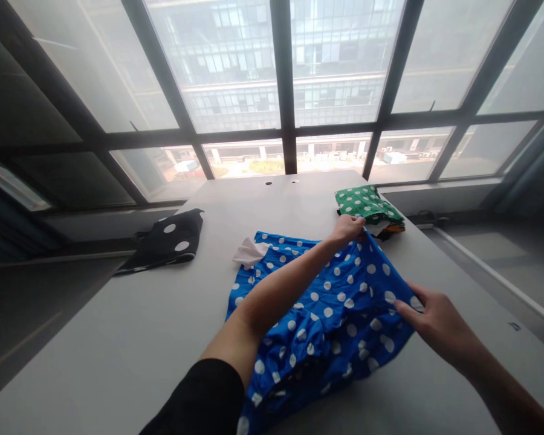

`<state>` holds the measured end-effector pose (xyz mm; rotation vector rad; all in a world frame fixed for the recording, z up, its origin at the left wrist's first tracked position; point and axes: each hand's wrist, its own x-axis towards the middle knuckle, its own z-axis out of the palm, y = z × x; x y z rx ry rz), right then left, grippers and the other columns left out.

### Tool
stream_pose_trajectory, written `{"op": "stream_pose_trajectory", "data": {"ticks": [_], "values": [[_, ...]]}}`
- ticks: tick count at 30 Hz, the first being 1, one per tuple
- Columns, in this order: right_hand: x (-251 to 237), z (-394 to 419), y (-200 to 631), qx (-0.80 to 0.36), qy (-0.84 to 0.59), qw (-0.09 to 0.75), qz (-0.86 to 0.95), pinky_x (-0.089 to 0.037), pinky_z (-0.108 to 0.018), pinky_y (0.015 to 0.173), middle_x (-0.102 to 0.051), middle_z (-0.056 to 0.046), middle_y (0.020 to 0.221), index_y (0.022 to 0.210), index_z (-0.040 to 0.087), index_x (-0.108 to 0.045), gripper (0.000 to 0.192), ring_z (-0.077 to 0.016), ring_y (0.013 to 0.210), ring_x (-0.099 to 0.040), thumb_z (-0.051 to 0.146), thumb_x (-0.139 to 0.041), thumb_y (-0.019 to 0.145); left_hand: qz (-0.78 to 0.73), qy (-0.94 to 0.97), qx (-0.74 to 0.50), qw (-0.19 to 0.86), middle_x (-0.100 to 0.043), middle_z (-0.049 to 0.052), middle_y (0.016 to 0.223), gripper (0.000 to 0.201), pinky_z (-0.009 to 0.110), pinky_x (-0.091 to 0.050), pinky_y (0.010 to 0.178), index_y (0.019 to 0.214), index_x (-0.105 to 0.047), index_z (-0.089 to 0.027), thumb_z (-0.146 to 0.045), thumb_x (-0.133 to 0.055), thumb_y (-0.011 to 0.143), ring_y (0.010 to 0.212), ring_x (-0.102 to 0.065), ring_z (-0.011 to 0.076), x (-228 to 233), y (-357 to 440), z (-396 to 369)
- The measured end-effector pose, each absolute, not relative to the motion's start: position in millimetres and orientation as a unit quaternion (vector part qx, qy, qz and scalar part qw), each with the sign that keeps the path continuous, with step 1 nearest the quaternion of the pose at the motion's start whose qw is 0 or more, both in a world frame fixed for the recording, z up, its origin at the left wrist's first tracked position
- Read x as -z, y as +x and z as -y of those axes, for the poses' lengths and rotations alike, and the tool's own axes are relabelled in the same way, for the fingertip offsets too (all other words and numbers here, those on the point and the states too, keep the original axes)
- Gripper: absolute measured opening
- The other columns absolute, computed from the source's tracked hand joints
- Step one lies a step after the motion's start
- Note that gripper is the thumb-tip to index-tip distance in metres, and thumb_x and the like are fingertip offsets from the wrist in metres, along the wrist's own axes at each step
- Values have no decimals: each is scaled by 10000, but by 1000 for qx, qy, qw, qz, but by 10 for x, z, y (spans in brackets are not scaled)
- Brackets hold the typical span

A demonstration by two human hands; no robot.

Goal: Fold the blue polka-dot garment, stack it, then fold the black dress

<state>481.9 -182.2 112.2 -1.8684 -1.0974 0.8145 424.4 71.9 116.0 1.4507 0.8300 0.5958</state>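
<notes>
Between the two hands, blue polka-dot cloth [340, 296] lies rumpled on the worktop [131, 338]. Left hand [347, 228], forearm slanting over the cloth: fingers closed on its far right corner. Right hand [437, 314]: thumb and fingers pinching the right side, which looks lifted from where I stand. Just beyond the left fingers, green dotted cloth [365, 202] atop other fabric. Well left of them, white fabric [248, 252] touching the blue; farther left, black dotted cloth [176, 241].

Office-like room | white desk [163, 326] | cable holes [268, 183] | tall windows [231, 78]
</notes>
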Motion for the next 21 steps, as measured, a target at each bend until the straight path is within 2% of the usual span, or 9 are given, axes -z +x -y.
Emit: {"op": "stream_pose_trajectory", "data": {"ticks": [6,10,16,21], "values": [[-1516,1554,4093,-276,-674,405,553,-568,-394,913,-797,-62,1108,1351,194,-724,553,-353,1092,-711,383,-653,835,-358,595,-329,640,-542,-18,621,345,294,-587,709,742,-543,-162,-356,-586,1024,576,-591,110,-1528,3444,-891],[-1585,1366,3527,-226,-661,336,632,-526,-413,950,-787,-84,1146,1390,228,-679,519,-349,1130,-701,334,-613,886,-392,579,-361,617,-557,-13,658,292,231,-536,623,796,-572,-161,-372,-603,996,570,-581,107,-1589,2726,-949],[-1466,1137,2755,-233,-609,175,738,-502,-369,855,-773,-159,1104,1279,167,-671,377,-319,1021,-724,268,-542,940,-452,578,-349,583,-546,-27,639,317,193,-459,557,797,-582,-181,-454,-608,956,561,-538,108,-1362,1670,-925],[-1193,1024,2380,-244,-571,111,776,-501,-318,750,-771,-132,1029,1166,157,-675,287,-278,918,-738,211,-520,931,-517,576,-307,554,-569,-21,632,420,231,-489,589,772,-576,-174,-564,-646,911,590,-569,131,-926,1073,-881]]}}
